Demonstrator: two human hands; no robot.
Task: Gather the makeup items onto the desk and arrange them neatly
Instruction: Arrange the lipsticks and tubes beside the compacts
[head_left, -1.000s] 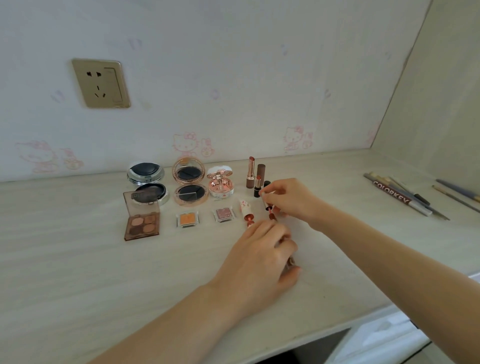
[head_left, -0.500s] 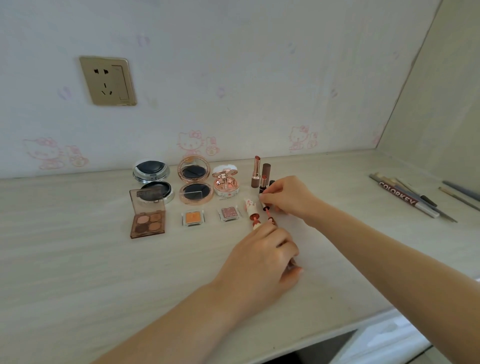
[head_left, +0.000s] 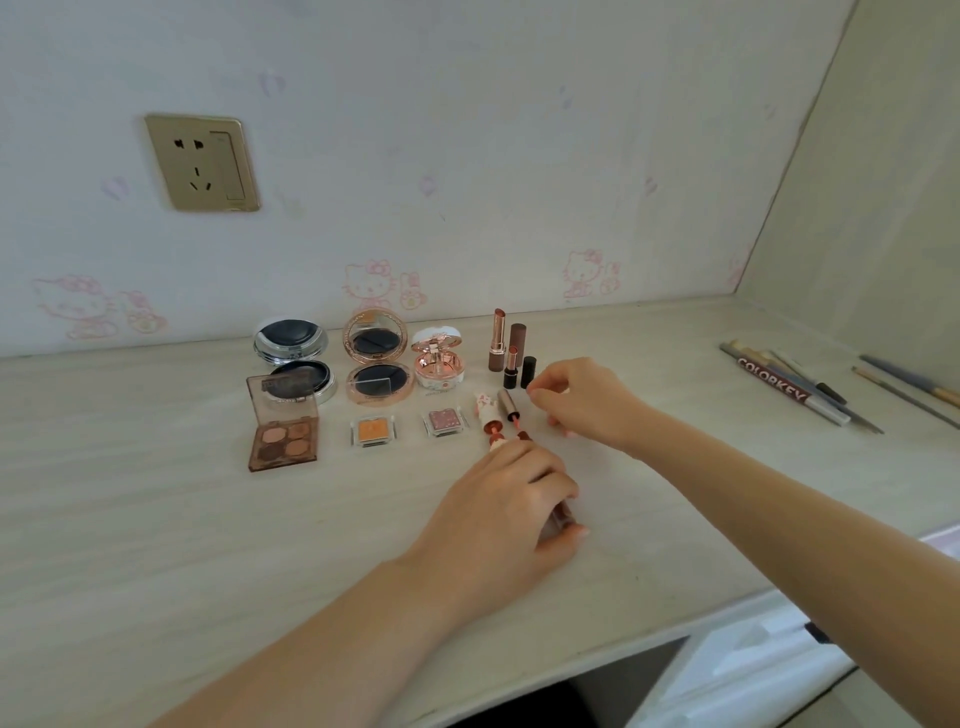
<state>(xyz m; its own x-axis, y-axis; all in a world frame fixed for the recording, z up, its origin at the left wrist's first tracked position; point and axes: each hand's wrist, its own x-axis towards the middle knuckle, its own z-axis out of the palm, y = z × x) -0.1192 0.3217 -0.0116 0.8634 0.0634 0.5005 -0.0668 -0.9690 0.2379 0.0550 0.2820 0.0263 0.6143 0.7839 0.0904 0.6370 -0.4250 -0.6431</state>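
Lip gloss wand (head_left: 508, 406) lies on the bench (head_left: 156, 519) just beyond the left hand (head_left: 506, 512) and beside the right hand's (head_left: 584, 402) fingertips, next to a white lip tube (head_left: 487, 415), w/ lipsticks (head_left: 511, 353) upright just past them. Step looks like lining up the lip products; next move prob. needs the gloss tube (head_left: 561, 514) laid parallel by the wand. Left hand is curled around that tube, right hand loosely pinched w/ nothing visibly in it, hovering over the bench.
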